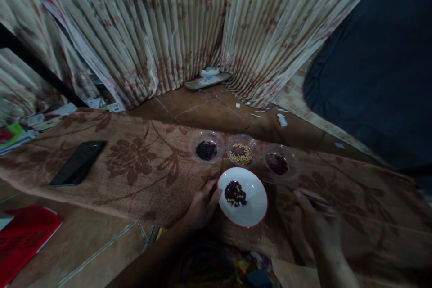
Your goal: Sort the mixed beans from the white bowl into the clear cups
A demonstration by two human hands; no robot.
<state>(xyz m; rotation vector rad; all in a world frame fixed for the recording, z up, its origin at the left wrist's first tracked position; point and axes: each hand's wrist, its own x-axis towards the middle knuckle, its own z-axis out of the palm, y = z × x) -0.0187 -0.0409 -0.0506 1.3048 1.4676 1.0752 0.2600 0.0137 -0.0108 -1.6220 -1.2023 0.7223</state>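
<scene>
A white bowl (255, 198) with a red rim holds a mixed heap of dark red, black and yellow beans (235, 194). My left hand (205, 204) grips its left rim, thumb on the edge. To the right of the bowl, my right hand (317, 220) is closed around a thin metal utensil (286, 186); its far end lies close to the bowl's right side and is too dim to identify. Beyond the bowl stand three clear plastic cups in a row: one with black beans (206, 150), one with yellow beans (240, 155), one with dark red beans (276, 163).
A brown flowered cloth (135, 189) covers the long table. A dark phone (78, 163) lies at its left. Past the far edge, a skateboard (207, 81) and white scraps (282, 120) lie on the tiled floor by striped curtains (175, 22). A red bag (29, 238) is at lower left.
</scene>
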